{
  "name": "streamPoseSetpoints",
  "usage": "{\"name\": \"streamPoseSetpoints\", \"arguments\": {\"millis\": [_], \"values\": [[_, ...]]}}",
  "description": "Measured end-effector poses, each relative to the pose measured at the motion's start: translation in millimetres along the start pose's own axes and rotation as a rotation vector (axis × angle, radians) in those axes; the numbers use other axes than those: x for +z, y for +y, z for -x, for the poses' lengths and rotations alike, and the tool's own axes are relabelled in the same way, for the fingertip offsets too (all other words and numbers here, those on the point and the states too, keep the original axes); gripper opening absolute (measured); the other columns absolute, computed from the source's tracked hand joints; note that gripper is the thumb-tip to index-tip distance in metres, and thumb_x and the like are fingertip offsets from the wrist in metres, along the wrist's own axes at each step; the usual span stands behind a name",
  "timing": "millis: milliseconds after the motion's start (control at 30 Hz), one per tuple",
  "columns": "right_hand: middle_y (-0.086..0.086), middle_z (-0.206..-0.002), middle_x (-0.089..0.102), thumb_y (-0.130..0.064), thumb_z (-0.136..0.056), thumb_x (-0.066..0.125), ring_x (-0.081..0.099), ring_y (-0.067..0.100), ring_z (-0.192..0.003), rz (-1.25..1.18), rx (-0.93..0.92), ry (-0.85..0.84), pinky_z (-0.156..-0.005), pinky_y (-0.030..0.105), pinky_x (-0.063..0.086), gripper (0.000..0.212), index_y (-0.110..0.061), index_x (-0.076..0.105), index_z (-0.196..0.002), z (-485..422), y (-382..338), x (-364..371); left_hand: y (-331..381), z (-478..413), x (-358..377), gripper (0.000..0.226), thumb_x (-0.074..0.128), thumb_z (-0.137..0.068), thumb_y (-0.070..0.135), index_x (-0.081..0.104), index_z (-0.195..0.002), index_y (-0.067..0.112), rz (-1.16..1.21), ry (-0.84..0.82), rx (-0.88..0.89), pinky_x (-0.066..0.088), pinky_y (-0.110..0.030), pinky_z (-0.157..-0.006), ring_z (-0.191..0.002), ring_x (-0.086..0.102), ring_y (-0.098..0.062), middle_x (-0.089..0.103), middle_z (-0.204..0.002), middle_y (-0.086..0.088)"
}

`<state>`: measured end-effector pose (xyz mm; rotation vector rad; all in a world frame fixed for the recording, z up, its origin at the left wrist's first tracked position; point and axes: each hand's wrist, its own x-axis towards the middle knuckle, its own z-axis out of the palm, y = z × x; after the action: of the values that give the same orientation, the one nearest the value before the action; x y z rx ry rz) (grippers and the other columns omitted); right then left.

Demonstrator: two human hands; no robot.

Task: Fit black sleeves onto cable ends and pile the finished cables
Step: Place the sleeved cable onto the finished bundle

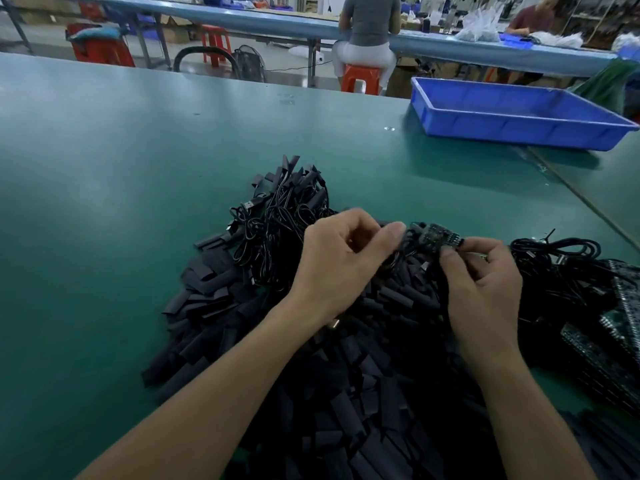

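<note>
A big heap of loose black sleeves (363, 375) covers the green table in front of me. Beyond it lies a pile of black cables with sleeved ends (287, 209). My left hand (343, 261) has its fingers curled, thumb and forefinger pinching the black cable by its end. My right hand (485, 278) pinches the small dark circuit board (438, 235) at that cable's end, held just above the sleeve heap. More unsleeved cables with boards (571, 271) lie tangled at the right.
A blue plastic tray (512, 112) stands at the back right of the green table (121, 185). Dark circuit board strips (620, 327) lie at the right edge. Beyond the table, people sit at another bench, with red stools.
</note>
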<state>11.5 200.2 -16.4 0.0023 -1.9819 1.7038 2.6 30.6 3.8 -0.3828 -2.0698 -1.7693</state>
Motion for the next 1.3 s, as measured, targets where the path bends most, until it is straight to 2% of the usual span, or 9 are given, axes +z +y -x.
{"name": "streamPoseSetpoints", "arguments": {"millis": [133,267,400,533,700,833,967,1133,1300], "values": [[-0.017,-0.059,0.065,-0.001,-0.098,0.054,0.059,-0.005,-0.056,-0.191,0.101,0.049,-0.057,0.014,0.047,0.021,-0.02,0.048,-0.091,1,-9,5,13,5,1,0.041,0.08,-0.077,0.051,0.063,-0.064,0.016,-0.14,-0.364,-0.109,0.042,-0.021,-0.041,-0.038,0.058,-0.009,0.064,-0.052,0.001],[-0.013,-0.06,0.068,0.002,-0.097,0.053,0.066,0.0,-0.059,-0.278,0.164,0.006,-0.056,0.013,0.05,0.02,-0.017,0.049,-0.09,4,-12,6,12,6,1,0.038,0.081,-0.078,0.046,0.049,-0.077,0.026,-0.432,-0.28,-0.075,0.054,-0.034,-0.048,-0.043,0.061,-0.009,0.064,-0.06,0.002],[-0.006,-0.066,0.067,-0.003,-0.09,0.06,0.065,0.014,-0.065,-0.176,0.183,-0.039,-0.062,0.025,0.051,0.024,-0.024,0.054,-0.097,3,-5,5,8,5,-2,0.027,0.068,-0.094,0.031,0.043,-0.085,0.03,-0.247,-0.154,-0.17,0.053,-0.028,-0.042,-0.04,0.063,-0.015,0.066,-0.061,-0.004],[0.009,-0.074,0.061,-0.016,-0.079,0.059,0.048,0.023,-0.067,-0.076,0.222,-0.157,-0.063,0.036,0.043,0.036,-0.038,0.067,-0.107,4,-1,5,-1,2,1,0.024,0.066,-0.095,0.022,0.044,-0.095,0.031,-0.127,-0.042,-0.156,0.061,-0.037,-0.066,-0.066,0.071,-0.012,0.071,-0.076,0.001],[0.001,-0.087,0.072,-0.025,-0.075,0.049,0.066,0.026,-0.082,-0.05,0.241,-0.166,-0.076,0.041,0.053,0.03,-0.031,0.069,-0.097,5,-6,7,-4,5,5,0.031,0.062,-0.097,0.011,0.039,-0.11,0.029,-0.058,-0.113,-0.085,0.049,-0.009,-0.079,-0.098,0.065,0.004,0.069,-0.107,0.008],[0.0,-0.08,0.072,-0.022,-0.081,0.077,0.066,0.014,-0.07,-0.015,0.227,-0.154,-0.064,0.029,0.052,0.02,-0.029,0.067,-0.098,5,-3,5,-3,8,10,0.027,0.056,-0.099,0.005,0.045,-0.118,0.021,0.0,-0.272,-0.077,0.048,-0.011,-0.093,-0.127,0.054,0.0,0.059,-0.14,0.003],[0.009,-0.084,0.075,0.003,-0.084,0.07,0.072,0.018,-0.071,-0.158,0.301,-0.158,-0.061,0.025,0.056,0.028,-0.017,0.064,-0.101,3,-3,5,-7,9,13,0.045,0.058,-0.098,0.009,0.05,-0.14,0.022,-0.199,-0.437,-0.055,0.039,-0.034,-0.115,-0.143,0.034,-0.006,0.039,-0.155,0.008],[0.009,-0.085,0.076,0.01,-0.081,0.07,0.073,0.021,-0.073,-0.272,0.345,-0.189,-0.064,0.025,0.058,0.032,-0.014,0.064,-0.101,3,-5,6,-9,13,15,0.045,0.07,-0.09,0.012,0.062,-0.132,0.024,-0.314,-0.218,0.013,0.055,-0.025,-0.089,-0.11,0.055,-0.007,0.045,-0.122,0.008],[0.003,-0.08,0.074,-0.006,-0.086,0.072,0.069,0.014,-0.074,-0.318,0.354,-0.139,-0.069,0.026,0.056,0.011,-0.017,0.07,-0.089,4,-4,8,-9,15,15,0.031,0.081,-0.08,0.014,0.067,-0.107,0.02,-0.347,0.052,0.14,0.051,-0.012,-0.073,-0.086,0.051,-0.005,0.041,-0.102,0.006]]}}
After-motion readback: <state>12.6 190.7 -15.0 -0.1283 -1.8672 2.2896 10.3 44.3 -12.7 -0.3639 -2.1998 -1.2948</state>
